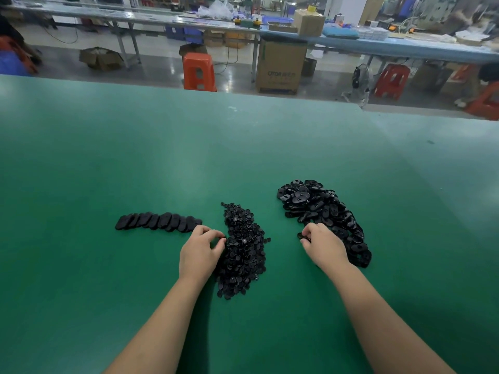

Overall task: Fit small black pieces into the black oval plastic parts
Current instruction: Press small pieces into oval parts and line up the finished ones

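While your left hand [201, 248] curls its fingers into the left edge of the heap of small pieces [244, 251], pinching at it, whether a piece is caught between the fingertips cannot be told. That heap is glossy black, made of tiny round bits, and runs lengthwise from the near edge of the table [108, 157] away toward the far edge, lying between your two hands. Your right hand [322, 245] pinches one oval part [302, 237] between thumb and fingertips at the left fringe of the pile of ovals [324, 211]. Which way the held part points cannot be told; only a dark sliver shows past the fingers. The pile of ovals is a curved band, matt black, sweeping from beside your right wrist up toward the far edge; some parts show a recess on the upturned face. To the left, a row of ovals [158, 221] lies overlapped like shingles, its long axis running left to right, its right end just beside your left hand.
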A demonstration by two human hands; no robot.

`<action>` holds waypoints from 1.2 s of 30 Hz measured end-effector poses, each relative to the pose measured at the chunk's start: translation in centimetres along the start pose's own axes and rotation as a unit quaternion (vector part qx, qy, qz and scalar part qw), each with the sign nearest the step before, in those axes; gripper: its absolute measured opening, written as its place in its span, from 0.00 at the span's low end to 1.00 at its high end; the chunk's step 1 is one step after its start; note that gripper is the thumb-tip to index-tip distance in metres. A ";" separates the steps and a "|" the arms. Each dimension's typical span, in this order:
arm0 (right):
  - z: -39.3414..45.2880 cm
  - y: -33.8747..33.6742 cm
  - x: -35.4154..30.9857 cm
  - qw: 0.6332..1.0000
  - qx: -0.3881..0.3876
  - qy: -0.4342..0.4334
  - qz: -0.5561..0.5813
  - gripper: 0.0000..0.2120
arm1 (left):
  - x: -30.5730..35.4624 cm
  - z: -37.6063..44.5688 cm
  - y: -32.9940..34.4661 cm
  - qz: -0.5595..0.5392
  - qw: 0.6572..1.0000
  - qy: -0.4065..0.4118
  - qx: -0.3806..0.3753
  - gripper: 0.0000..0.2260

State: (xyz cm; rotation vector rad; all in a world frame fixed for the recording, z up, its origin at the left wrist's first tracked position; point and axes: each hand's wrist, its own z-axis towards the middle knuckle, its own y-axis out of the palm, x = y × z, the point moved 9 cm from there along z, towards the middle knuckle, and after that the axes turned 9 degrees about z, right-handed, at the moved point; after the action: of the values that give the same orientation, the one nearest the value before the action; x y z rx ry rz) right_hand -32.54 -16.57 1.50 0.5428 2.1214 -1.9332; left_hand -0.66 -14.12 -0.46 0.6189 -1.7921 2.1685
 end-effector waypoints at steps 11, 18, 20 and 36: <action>-0.3 -0.3 -0.9 0.995 0.019 -0.014 0.100 0.05 | 0.1 -0.1 -0.1 -0.033 0.999 0.009 -0.002 0.02; -3.2 1.9 -2.6 0.915 -0.009 0.001 0.402 0.13 | -0.2 -0.1 -0.5 -0.073 0.997 -0.014 0.011 0.04; -4.0 3.1 -2.8 0.885 -0.018 0.015 0.465 0.15 | -0.3 -0.1 -0.8 -0.091 0.995 -0.023 0.019 0.04; -4.8 5.0 -1.5 0.823 0.035 0.016 0.567 0.12 | -1.5 -0.6 -1.3 -0.170 0.980 -0.099 0.031 0.07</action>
State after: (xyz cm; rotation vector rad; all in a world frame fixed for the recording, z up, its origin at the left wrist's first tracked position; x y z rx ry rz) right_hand -28.69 -11.67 -1.86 1.4266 1.1592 -1.2427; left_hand 1.16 -13.18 -0.13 1.1031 -1.5714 1.9925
